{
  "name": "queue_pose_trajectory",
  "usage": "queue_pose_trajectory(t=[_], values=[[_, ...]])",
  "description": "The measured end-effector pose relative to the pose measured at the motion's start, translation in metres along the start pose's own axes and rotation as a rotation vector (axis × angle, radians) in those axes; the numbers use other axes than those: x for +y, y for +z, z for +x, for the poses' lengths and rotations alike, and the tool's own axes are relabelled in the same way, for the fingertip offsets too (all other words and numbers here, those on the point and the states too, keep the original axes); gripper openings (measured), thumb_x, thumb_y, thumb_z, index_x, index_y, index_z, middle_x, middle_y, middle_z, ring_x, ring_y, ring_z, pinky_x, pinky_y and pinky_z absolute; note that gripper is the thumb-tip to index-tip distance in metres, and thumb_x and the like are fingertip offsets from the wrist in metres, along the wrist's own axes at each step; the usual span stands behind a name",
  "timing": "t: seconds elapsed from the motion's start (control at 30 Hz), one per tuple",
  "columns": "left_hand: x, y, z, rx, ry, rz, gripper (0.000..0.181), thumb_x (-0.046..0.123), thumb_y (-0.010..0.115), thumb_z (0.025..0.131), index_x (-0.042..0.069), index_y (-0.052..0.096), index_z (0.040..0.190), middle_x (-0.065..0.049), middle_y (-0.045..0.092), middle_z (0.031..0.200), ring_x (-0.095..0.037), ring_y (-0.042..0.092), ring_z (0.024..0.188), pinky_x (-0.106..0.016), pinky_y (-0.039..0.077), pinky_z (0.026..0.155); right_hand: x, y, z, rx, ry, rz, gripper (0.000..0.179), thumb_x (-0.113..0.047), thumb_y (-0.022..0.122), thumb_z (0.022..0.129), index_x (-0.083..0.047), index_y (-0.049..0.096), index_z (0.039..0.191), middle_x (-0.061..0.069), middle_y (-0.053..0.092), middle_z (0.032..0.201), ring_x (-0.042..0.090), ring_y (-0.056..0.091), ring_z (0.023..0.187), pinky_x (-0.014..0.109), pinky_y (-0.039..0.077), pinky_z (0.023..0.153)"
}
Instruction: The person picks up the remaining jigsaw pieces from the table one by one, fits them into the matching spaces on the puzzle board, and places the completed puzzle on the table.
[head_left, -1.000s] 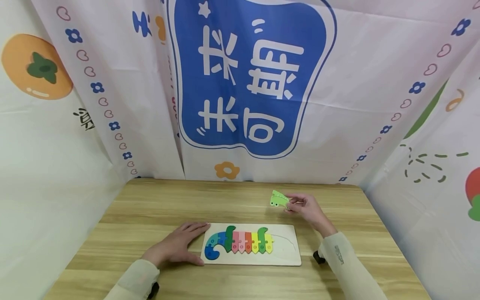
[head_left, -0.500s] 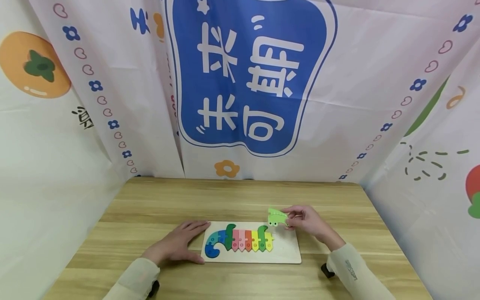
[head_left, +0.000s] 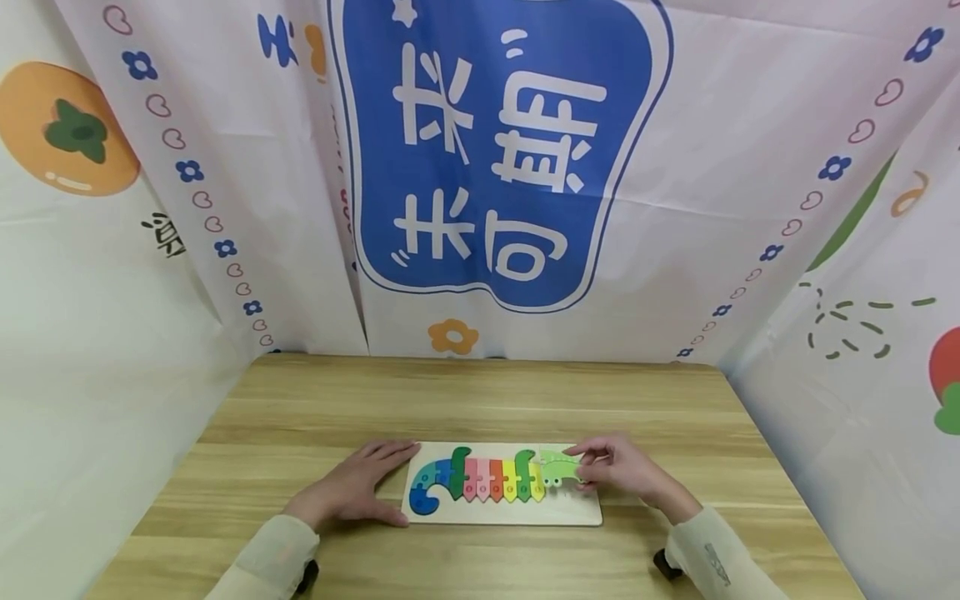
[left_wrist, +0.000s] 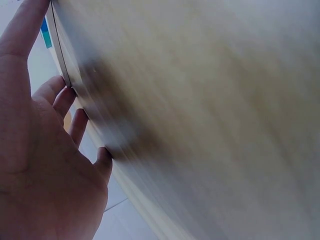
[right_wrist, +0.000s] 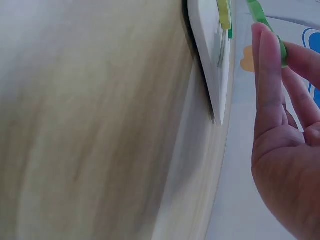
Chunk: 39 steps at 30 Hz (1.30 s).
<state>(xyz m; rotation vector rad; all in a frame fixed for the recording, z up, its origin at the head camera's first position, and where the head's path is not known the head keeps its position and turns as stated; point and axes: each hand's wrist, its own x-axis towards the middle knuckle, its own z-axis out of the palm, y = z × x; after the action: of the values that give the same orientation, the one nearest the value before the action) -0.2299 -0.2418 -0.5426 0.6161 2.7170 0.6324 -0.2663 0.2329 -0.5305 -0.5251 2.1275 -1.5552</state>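
Note:
A crocodile-shaped jigsaw lies on a pale wooden puzzle board [head_left: 510, 515], its body built from several blue, green, pink, orange and yellow pieces. My right hand [head_left: 630, 473] pinches the light green crocodile head piece [head_left: 561, 471], which has two eyes, over the board's right part. In the right wrist view the head piece [right_wrist: 261, 14] is raised above the board [right_wrist: 206, 45], between thumb and fingers. At the board's left end, my left hand [head_left: 356, 490] rests with fingers and thumb spread, touching the corners. Its fingertips meet the board's edge in the left wrist view.
The board lies on a wood-grain table [head_left: 465, 400]. A white printed cloth [head_left: 720, 108] hangs behind the table and along both sides. A black strap part [head_left: 666, 565] shows under the right sleeve.
My right hand has brought the crocodile head piece from behind the board towards me and down, over the board's right part beside the yellow piece. The left hand has stayed put.

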Motion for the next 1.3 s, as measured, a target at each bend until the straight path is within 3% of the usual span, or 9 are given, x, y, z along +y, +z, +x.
queue_pose_trajectory(t=[0.4,0.97,1.3], values=[[0.0004,-0.0007,-0.0003,0.007,0.004,-0.007,0.108,0.073,0.080,0.074,0.029,0.036,0.162,0.001,0.036,0.166,-0.037,0.031,0.150,-0.071,0.030,0.116,0.0076,0.0008,-0.0025,-0.011,0.063,0.042,0.042,0.001,0.073,0.092,0.010,0.063,0.132,0.015,0.067,0.096,0.024,0.074,0.081,0.038,0.064,0.077],[-0.0037,0.0034,0.0024,0.004,-0.002,0.010,0.109,0.076,0.078,0.073,0.031,0.036,0.162,0.004,0.036,0.166,-0.036,0.031,0.151,-0.070,0.030,0.117,0.0067,0.0042,-0.0021,-0.033,0.092,0.090,0.042,0.003,0.070,0.093,0.016,0.059,0.131,0.016,0.068,0.095,0.021,0.075,0.080,0.036,0.064,0.077],[-0.0047,0.0033,0.0030,0.004,-0.001,0.010,0.109,0.076,0.078,0.073,0.032,0.036,0.162,0.004,0.036,0.166,-0.036,0.032,0.151,-0.070,0.031,0.116,0.0091,0.0063,0.0005,0.011,0.112,0.029,0.036,0.000,0.073,0.093,0.010,0.066,0.127,0.015,0.063,0.098,0.021,0.073,0.078,0.036,0.064,0.074]])
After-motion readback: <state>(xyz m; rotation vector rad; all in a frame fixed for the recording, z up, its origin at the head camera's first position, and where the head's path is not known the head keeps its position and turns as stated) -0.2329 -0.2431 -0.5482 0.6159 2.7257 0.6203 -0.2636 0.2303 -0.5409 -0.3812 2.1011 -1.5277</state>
